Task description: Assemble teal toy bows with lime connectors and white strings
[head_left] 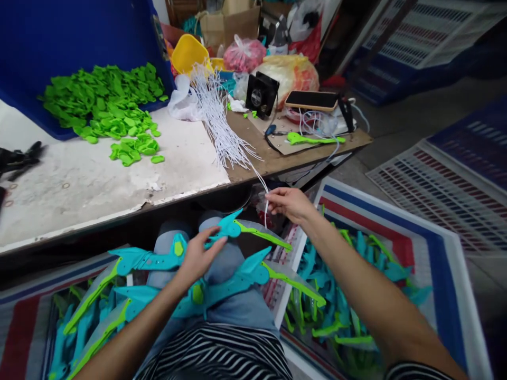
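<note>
My right hand [290,203] pinches white cords [259,177] between thumb and fingertips. Those strands run up to a loose bundle of white cords [222,132] on the table, and an end hangs below my fingers. Across my lap lie two teal plastic pieces shaped like toy bows, with lime-green arms and clear strips. My left hand [201,252] grips the farther toy bow [229,227] near its right end, partly covering it. The nearer toy bow [237,277] rests closer to my body, partly behind my left forearm.
A blue bin [24,68] spills green plastic pieces [103,95] onto the table. A small black fan [261,95], a phone [311,100] and a green arm [315,139] lie at the right. Crates with more bow parts stand at my right [451,274] and left [24,327].
</note>
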A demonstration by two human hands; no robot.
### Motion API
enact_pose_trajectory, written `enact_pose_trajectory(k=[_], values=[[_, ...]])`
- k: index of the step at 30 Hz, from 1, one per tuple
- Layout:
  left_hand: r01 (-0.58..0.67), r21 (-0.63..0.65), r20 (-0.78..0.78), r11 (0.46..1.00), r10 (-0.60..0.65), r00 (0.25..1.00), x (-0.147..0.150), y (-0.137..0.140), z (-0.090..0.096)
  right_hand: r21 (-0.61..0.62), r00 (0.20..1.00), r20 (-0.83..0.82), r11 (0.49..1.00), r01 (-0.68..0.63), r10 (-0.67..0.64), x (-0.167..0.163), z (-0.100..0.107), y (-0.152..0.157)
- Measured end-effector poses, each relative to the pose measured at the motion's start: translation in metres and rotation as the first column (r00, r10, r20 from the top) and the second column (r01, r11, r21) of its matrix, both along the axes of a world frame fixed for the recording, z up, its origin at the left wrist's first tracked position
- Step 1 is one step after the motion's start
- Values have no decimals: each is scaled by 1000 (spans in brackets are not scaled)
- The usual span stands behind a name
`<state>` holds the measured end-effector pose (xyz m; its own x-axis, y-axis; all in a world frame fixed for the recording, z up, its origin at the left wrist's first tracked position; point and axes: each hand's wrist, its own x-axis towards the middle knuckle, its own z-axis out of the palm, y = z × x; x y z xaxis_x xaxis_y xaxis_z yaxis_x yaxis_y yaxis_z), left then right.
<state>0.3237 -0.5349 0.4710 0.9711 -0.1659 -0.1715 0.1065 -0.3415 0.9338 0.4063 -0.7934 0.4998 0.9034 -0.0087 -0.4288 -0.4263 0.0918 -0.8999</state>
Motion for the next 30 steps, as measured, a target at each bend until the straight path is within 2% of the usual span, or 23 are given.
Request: enact_pose_trajectory(k=[2,3,4,6,8,10,12,14,16,18,21,26,28,30], values=[[-6,-320,-347,947,-111,931,7,-45,13,72,999,14,996,44,-45,-18,-8,12],[-39,-410,-453,911,-167,876,9,-65,16,97,998,20,994,58,-60,-25,-11,17],[-79,-466,-520,881,-200,830,11,-80,16,116,997,23,991,67,-70,-30,-14,21],[-154,-500,-580,852,-198,791,11,-99,12,136,996,24,988,78,-82,-38,-19,23],[-191,-488,-583,851,-156,797,9,-102,5,142,993,33,984,111,-117,-46,-22,18],[-168,-457,-551,873,-130,824,7,-96,-1,146,989,37,980,138,-144,-56,-24,8],[-75,-409,-481,909,-145,864,5,-89,-4,152,995,6,983,99,-101,-69,-25,0],[53,-343,-376,938,-189,907,4,-86,-6,151,999,-51,989,-1,8,-82,-26,-4],[179,-267,-268,947,-251,930,0,-87,-8,124,993,-87,990,-72,83,-93,-26,-4],[263,-217,-208,940,-308,928,-5,-90,-10,70,991,-90,993,-92,98,-100,-27,-2],[317,-205,-202,926,-356,912,-14,-95,-11,6,989,-95,993,-116,116,-106,-26,-1],[437,-176,-189,882,-466,864,-23,-98,-5,12,966,-126,974,-228,227,-118,-21,-2],[476,-197,-207,857,-511,834,-28,-100,-1,-5,963,-124,970,-244,241,-126,-18,-6],[460,-241,-250,855,-512,822,-35,-103,1,-42,965,-126,970,-238,231,-139,-16,-15]])
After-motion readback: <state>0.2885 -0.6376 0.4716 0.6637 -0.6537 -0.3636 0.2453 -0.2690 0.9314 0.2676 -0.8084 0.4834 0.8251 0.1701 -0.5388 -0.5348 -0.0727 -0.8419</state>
